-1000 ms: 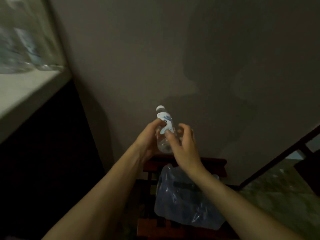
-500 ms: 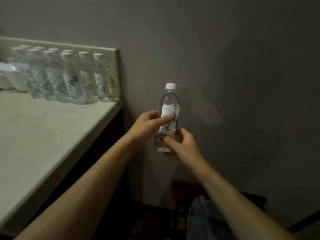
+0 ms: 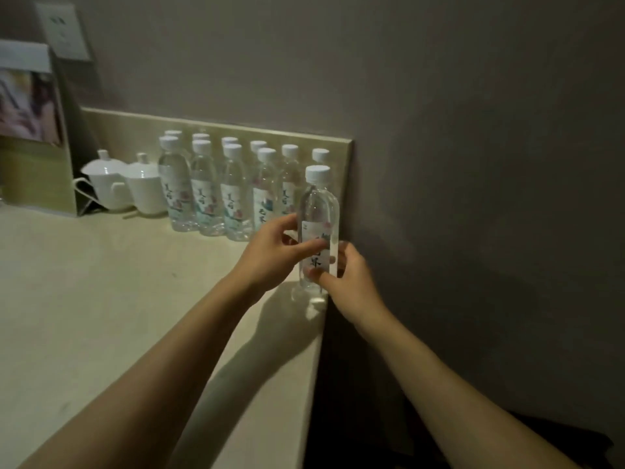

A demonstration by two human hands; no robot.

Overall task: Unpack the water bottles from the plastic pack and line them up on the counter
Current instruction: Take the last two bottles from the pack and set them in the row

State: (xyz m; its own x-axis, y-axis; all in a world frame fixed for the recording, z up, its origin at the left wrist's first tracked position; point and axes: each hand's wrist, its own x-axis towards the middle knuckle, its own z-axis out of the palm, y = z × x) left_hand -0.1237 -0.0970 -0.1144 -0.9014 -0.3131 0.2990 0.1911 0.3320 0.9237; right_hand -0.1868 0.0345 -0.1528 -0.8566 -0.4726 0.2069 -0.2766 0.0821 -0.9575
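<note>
In the head view, a clear water bottle [image 3: 318, 228] with a white cap and a white printed label stands upright a little right of the frame's centre, at the far right corner of the pale counter [image 3: 101, 299], close to the counter's right edge and the grey wall [image 3: 473, 164]. Whether its base touches the surface or sits just above it cannot be told, since the fingers hide part of the base. The left hand [image 3: 270, 255] comes in from the lower left and grips the bottle at label height, thumb across the front and fingers curled round the left side. The right hand [image 3: 348, 282] reaches in from the lower right and pinches the bottle's lower part, thumb at the front near the base and fingers round the back. Behind and to the left of the held bottle, in the upper middle of the frame, a group of water bottles [image 3: 209, 191] stands in two rows against the backsplash [image 3: 236, 130], caps white, labels facing forward. Left of them sit two white lidded cups [image 3: 125, 184] side by side. In the upper left stands a display card [image 3: 30, 106], with a wall socket [image 3: 64, 32] above it.
</note>
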